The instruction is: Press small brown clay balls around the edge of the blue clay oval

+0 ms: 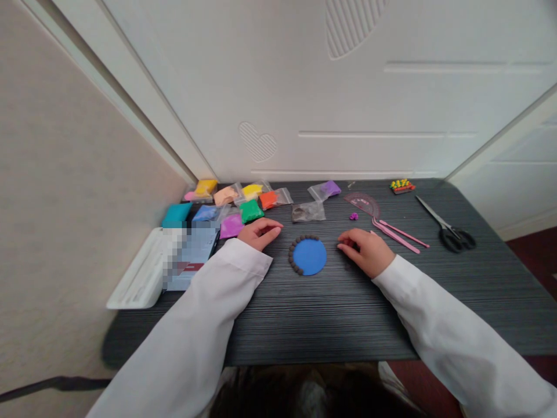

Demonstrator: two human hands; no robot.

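A flat blue clay disc (310, 257) lies on the dark table, and small dark brown clay balls (292, 253) line its left and upper edge. To the upper left of the disc is my left hand (260, 232), its fingers stretched out and its thumb a little apart, with nothing seen in it. My right hand (366, 251) is right of the disc, fingers curled and the thumb tip close to the index tip. Whatever may be between those tips is too small to make out. Beyond the disc lies a clear bag (308, 212) with some dark clay in it.
Bags of coloured clay, including a green one (251, 211), cluster at the back left. A white tray (139, 273) and a tablet-like panel (195, 249) lie left. Rightward are a protractor (364, 203), purple clay (354, 216), pink tools (398, 235), scissors (448, 227) and a small colourful piece (402, 186).
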